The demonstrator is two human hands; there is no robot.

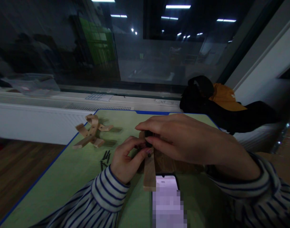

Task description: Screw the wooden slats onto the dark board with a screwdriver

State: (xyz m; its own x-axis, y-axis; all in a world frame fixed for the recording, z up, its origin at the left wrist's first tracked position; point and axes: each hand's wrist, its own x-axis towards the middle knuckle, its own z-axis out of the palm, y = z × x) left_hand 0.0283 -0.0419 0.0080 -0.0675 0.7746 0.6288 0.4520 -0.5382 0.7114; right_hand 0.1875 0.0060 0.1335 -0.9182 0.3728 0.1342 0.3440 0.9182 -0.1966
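Observation:
My left hand (127,156) has its thumb and fingers closed on a light wooden piece (149,177) with a flat, plank-like end that points toward me. By the left thumb tip, a small dark spot shows on the wood, possibly a screw head or a hole. From the right, my right hand (183,136) reaches over the same piece, its thumb and fingers pinched around something dark, mostly hidden by the fingers. Left of my hands, several dark screws (104,159) lie loose on the table. Behind them stands a wooden assembly (91,133) of curved and straight parts.
A lit phone (167,202) lies in front of the wooden piece. Below my right hand is a brown surface (170,163), partly covered. The green table (71,177) has a blue edge. A black and orange bag or garment (221,101) rests by the window at right.

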